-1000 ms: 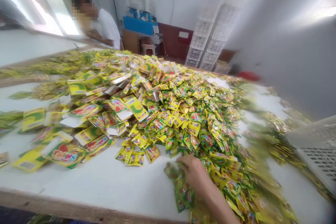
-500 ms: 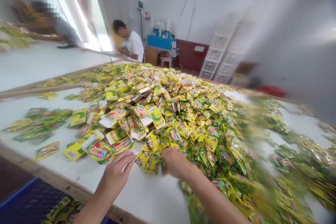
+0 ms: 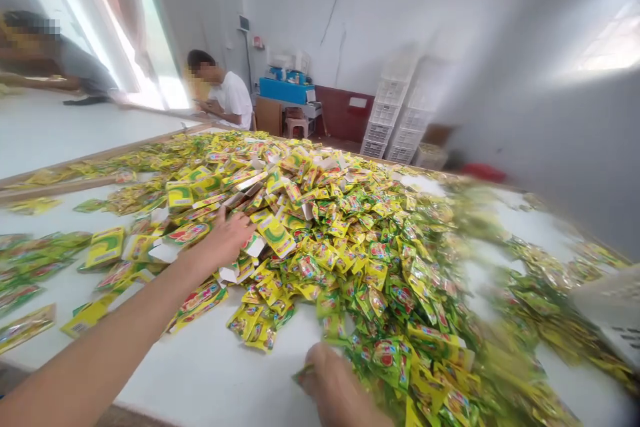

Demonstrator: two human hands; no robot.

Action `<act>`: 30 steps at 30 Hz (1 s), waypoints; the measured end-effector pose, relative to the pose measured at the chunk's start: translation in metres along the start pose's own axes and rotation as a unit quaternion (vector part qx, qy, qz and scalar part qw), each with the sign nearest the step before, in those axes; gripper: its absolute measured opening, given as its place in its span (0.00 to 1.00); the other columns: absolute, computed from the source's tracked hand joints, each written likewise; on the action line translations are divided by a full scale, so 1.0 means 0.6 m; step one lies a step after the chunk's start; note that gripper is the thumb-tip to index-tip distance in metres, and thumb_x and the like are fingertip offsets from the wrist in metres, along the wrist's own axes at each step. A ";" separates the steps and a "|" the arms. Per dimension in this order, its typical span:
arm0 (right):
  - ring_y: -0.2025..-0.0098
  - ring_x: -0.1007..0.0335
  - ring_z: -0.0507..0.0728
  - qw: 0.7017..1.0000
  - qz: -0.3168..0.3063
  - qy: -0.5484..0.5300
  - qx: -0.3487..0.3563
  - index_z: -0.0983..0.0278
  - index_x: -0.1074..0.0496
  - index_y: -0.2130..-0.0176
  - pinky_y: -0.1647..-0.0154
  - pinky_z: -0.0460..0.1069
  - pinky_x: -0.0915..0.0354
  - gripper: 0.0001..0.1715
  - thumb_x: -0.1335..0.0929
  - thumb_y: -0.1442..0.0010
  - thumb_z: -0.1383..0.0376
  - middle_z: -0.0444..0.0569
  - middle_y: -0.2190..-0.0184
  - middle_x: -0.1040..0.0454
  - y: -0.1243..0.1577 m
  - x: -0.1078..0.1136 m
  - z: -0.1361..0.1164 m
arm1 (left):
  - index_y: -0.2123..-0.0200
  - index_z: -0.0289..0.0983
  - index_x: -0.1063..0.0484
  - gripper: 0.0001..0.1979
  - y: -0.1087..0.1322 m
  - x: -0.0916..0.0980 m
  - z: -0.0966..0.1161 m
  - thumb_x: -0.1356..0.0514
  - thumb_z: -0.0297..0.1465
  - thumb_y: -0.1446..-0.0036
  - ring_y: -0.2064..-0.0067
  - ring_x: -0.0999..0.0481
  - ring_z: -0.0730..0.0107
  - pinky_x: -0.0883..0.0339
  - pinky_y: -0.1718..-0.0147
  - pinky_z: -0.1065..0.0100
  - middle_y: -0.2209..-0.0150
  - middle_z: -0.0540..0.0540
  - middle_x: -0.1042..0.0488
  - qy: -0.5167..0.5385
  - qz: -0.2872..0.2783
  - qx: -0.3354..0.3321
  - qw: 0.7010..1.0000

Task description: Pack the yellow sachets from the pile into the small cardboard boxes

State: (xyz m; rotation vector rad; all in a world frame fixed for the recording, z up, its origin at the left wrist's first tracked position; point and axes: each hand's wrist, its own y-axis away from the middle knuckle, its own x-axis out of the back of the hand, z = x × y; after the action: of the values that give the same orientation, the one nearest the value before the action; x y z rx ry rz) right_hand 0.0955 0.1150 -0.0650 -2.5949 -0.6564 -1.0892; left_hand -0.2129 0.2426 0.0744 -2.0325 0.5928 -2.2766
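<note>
Flat cartons [image 3: 187, 233] — yellow-green, folded, some with white flaps showing — lie on the left flank of the sachet heap [image 3: 380, 260], mid-bench. My left hand [image 3: 225, 240] is palm down on them, fingers bent over a white flap. I cannot tell whether they grip it or just rest there. My right hand [image 3: 335, 387] is at the heap's near edge, knuckles up, fingers curled. A green sachet [image 3: 301, 373] pokes out on their left, touching them, but blur hides whether it is pinched.

Open room: bare white bench [image 3: 210, 367] between my two forearms, out to the near wooden rim at lower left. Right of the heap, loose sachets crowd up to a white slotted crate [image 3: 617, 320] at the frame edge. Far left there are more scattered cartons and sachets, then a wooden rail [image 3: 75, 170] and a second bench [image 3: 50, 133] beyond it.

Print: red lettering on yellow and green — all too smeared to read.

Far end: a person in a white shirt [image 3: 233, 97] and stacked white crates [image 3: 390, 123] by the wall.
</note>
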 end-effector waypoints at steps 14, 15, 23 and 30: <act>0.63 0.29 0.56 0.962 0.234 -0.138 -0.020 0.61 0.24 0.60 0.61 0.47 0.35 0.11 0.31 0.45 0.70 0.47 0.66 0.25 -0.056 0.085 0.005 | 0.58 0.40 0.36 0.13 0.194 -0.198 0.327 0.42 0.30 0.49 0.57 0.24 0.54 0.31 0.63 0.60 0.60 0.43 0.28 0.232 -0.039 0.198 0.952; 0.62 0.29 0.56 0.969 0.211 -0.124 -0.024 0.61 0.23 0.61 0.61 0.47 0.36 0.12 0.31 0.46 0.72 0.47 0.66 0.25 -0.051 0.086 0.012 | 0.58 0.40 0.36 0.13 0.193 -0.202 0.332 0.42 0.29 0.49 0.57 0.24 0.53 0.31 0.62 0.59 0.60 0.43 0.28 0.238 -0.033 0.193 0.951; 0.70 0.30 0.55 0.993 0.046 -0.073 -0.076 0.58 0.26 0.56 0.72 0.44 0.41 0.17 0.29 0.47 0.69 0.41 0.74 0.27 -0.029 0.129 0.028 | 0.59 0.40 0.32 0.13 0.215 -0.200 0.372 0.37 0.38 0.47 0.65 0.25 0.59 0.31 0.67 0.64 0.66 0.47 0.26 0.466 -0.041 0.226 0.854; 0.58 0.32 0.57 0.997 0.035 -0.046 0.043 0.60 0.23 0.68 0.57 0.49 0.37 0.06 0.28 0.45 0.71 0.46 0.65 0.25 -0.025 0.119 0.014 | 0.67 0.39 0.31 0.13 0.251 -0.200 0.362 0.32 0.38 0.51 0.64 0.26 0.63 0.33 0.66 0.69 0.69 0.50 0.24 0.724 -0.107 0.268 0.626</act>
State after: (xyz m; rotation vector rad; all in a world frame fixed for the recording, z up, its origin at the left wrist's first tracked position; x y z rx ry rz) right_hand 0.1375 0.1531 -0.0186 -2.5860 -0.6141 -0.9061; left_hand -0.0204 0.0798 -0.0690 0.3356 -0.4311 -3.1566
